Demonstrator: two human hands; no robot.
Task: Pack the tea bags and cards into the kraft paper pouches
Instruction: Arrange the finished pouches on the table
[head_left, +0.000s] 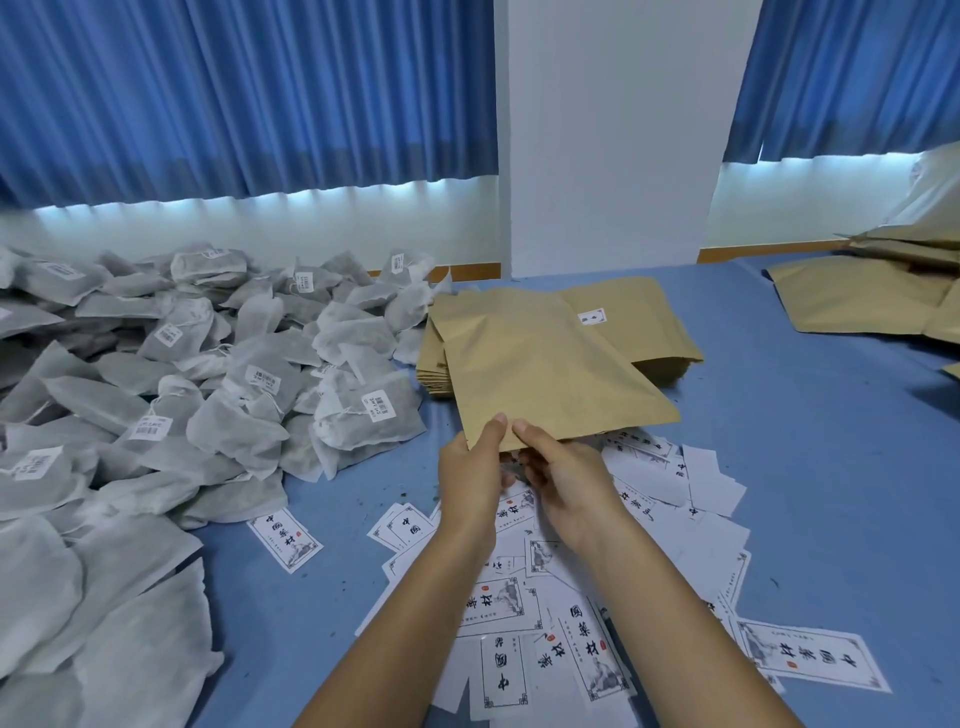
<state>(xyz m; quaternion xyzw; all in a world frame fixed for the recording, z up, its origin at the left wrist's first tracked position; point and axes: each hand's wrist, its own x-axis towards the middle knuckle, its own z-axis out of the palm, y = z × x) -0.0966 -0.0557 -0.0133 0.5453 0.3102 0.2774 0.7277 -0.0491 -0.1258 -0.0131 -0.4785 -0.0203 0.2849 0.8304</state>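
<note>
Both hands grasping one kraft pouch (550, 374) by near edge: left hand (475, 480), right hand (563, 480), thumbs on top, likely prising mouth open. Pouch lifted above cards (587, 597); tea bags (208, 374) heaped left on bench (805, 441).

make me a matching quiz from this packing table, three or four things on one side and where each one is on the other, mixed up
Things:
1. tea bags
2. cards
3. pouch
4. pouch stack

Places:
A. held at its near edge by both hands
B. heaped on the left
C. middle of the table, behind the held one
D. scattered under the forearms

Pairs: 1-B, 2-D, 3-A, 4-C
</note>
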